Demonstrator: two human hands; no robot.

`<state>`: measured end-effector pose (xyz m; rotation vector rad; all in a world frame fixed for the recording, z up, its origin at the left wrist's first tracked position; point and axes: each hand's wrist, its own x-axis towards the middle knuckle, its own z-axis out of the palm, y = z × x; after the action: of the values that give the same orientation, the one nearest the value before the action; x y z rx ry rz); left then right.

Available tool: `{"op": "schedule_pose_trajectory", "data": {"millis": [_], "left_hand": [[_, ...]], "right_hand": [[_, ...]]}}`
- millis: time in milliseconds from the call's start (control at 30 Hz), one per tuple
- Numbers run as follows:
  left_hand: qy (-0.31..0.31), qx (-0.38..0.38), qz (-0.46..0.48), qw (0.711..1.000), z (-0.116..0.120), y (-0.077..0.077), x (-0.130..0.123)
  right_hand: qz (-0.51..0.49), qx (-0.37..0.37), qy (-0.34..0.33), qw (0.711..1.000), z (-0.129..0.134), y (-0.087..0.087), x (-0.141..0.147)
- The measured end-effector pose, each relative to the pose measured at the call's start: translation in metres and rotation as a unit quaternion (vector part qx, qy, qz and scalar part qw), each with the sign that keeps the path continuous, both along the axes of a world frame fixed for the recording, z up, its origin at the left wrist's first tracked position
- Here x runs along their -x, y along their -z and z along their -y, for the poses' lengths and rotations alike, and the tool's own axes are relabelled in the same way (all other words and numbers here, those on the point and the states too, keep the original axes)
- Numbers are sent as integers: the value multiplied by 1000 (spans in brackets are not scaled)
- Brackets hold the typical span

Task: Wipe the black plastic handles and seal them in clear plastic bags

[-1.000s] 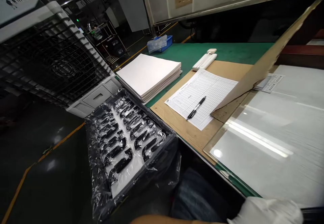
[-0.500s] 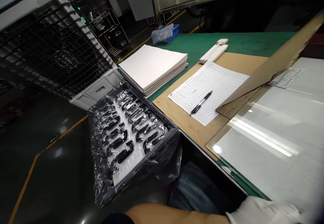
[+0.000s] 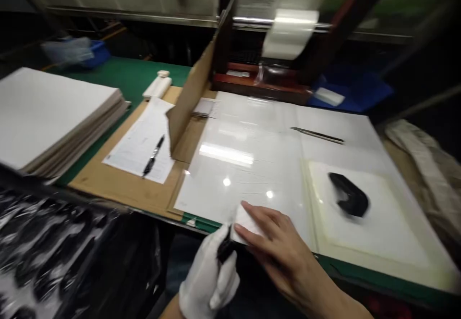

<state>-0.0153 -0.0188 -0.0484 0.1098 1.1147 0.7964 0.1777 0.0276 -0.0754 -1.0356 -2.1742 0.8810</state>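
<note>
My left hand (image 3: 211, 273), in a white glove, is closed round a small black part (image 3: 225, 248) at the table's front edge. Bare and just to its right, my right hand (image 3: 277, 242) presses a folded white cloth (image 3: 247, 223) between its fingers, close to the black part. A black curved piece (image 3: 349, 195) lies on a white pad (image 3: 382, 227) at the right of the table. Behind the hands is a glossy clear sheet over a white surface (image 3: 252, 175).
At the left, a plastic-lined tray of black parts (image 3: 54, 247) stands below a stack of white sheets (image 3: 54, 112). A pen (image 3: 154, 156) lies on a paper form (image 3: 135, 139) beside upright cardboard (image 3: 190, 98). Tweezers (image 3: 319, 136) lie further back.
The view has swung right, away from the tray and fan. Both hands now show at the table's front edge, with the black part and white cloth between them.
</note>
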Motion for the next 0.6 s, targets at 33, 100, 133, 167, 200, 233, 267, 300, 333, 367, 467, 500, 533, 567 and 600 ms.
{"op": "schedule_pose_trajectory", "data": {"millis": [33,100,133,167,200,233,267,300,333,367,467,500,533,567,600], "left_hand": [[1,6,-13,1000,2,1,1],[16,9,-44,999,7,0,4],[29,7,-57,998,8,-2,4],[43,4,-66,997,8,-6,5],[56,-1,-75,996,6,-10,5],[74,-9,-83,994,3,-15,4],[99,-23,-93,991,-1,-20,3],[127,-49,-115,984,-6,-24,1],[160,-85,-148,972,-12,-27,0],[191,-123,-185,956,-17,-30,-2],[223,-191,-272,916,-28,-31,-3],[217,-199,-288,911,-29,-29,-2],[211,-207,-301,907,-29,-26,0],[207,-214,-307,904,-28,-23,2],[200,-215,-308,905,-27,-19,4]], "right_hand": [[-10,63,6,998,-3,-6,-3],[-61,240,39,968,-11,-18,-12],[-99,333,43,937,-14,-23,-18],[-141,415,36,898,-16,-29,-24],[-185,471,29,862,-16,-34,-29],[-225,499,32,836,-15,-39,-31],[-259,497,46,827,-13,-43,-32],[-282,470,66,834,-9,-47,-30],[-290,423,75,855,-5,-49,-27],[-285,355,62,888,-1,-49,-22],[-208,105,-62,971,7,-42,-6],[-178,46,-75,980,8,-38,-2],[-151,9,-64,986,8,-34,2],[-131,-8,-45,990,8,-30,5],[-114,-17,-39,993,7,-27,9]]}}
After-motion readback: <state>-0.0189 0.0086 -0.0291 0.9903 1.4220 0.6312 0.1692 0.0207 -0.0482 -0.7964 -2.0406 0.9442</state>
